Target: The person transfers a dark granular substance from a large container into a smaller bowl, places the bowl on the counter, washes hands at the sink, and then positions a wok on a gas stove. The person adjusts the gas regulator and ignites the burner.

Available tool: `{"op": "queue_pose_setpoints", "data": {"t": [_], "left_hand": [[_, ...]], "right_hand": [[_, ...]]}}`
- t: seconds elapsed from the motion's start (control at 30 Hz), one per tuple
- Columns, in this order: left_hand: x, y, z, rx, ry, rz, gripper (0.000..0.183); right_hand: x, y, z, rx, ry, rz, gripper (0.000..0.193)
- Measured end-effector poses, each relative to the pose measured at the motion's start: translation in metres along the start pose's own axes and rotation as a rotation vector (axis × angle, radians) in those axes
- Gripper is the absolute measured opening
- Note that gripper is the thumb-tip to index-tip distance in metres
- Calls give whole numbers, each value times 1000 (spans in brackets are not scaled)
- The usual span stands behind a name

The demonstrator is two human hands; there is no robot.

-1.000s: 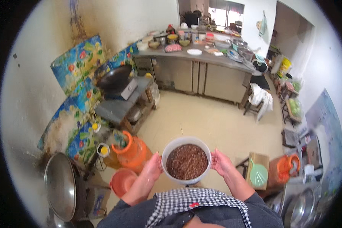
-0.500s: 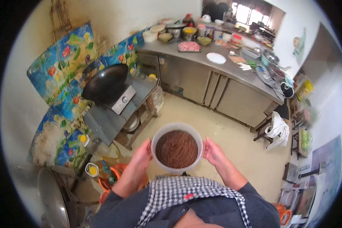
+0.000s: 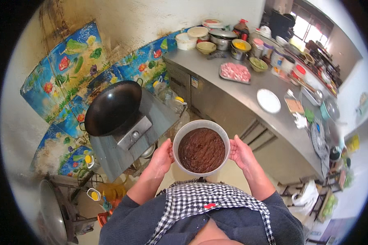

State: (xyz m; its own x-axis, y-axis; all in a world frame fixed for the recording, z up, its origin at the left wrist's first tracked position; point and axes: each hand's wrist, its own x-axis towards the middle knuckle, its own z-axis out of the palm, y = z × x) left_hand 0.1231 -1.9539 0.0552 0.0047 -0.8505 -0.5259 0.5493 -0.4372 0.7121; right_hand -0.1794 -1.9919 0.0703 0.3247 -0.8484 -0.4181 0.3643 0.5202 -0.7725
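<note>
A round, translucent white plastic tub (image 3: 176,153) is held in front of my checked apron. Dark brown, moist-looking contents (image 3: 202,150) fill much of it; I cannot tell what they are. My left hand (image 3: 163,156) grips the tub's left side, and my right hand (image 3: 240,152) grips the opposite side. Most of the fingertips are hidden behind the rim. Beyond the tub to the left, a large black wok (image 3: 114,108) sits on a burner with a metal control box (image 3: 135,132).
A grey burner table (image 3: 161,116) stands ahead left. Across the back and right runs a steel counter (image 3: 241,96) with a tray of pink raw meat (image 3: 235,72), a white plate (image 3: 268,101), several bowls and pots. A large metal lid or pan (image 3: 53,212) stands at lower left.
I have moved forward, nearer the burner table and steel counter, with the tub still between both hands. The tub sits slightly higher and further right in view.
</note>
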Motion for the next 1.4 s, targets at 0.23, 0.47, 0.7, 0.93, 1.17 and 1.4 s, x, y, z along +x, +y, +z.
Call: {"op": "queue_pose_setpoints", "data": {"t": [0.23, 0.47, 0.7, 0.93, 1.17, 1.4], "left_hand": [[104, 91, 23, -114, 73, 174, 28], [204, 182, 41, -77, 203, 153, 29], [355, 257, 57, -90, 260, 160, 49], [513, 355, 70, -194, 387, 205, 61], [619, 446, 62, -100, 359, 300, 85], [621, 458, 55, -127, 369, 453, 82]], "right_hand": [[173, -85, 27, -34, -201, 37, 49], [309, -148, 52, -49, -204, 102, 48], [487, -221, 54, -105, -209, 186, 49], [687, -298, 92, -178, -243, 128, 44], [818, -341, 139, -198, -350, 34, 40], [803, -360, 122, -487, -280, -154, 43]]}}
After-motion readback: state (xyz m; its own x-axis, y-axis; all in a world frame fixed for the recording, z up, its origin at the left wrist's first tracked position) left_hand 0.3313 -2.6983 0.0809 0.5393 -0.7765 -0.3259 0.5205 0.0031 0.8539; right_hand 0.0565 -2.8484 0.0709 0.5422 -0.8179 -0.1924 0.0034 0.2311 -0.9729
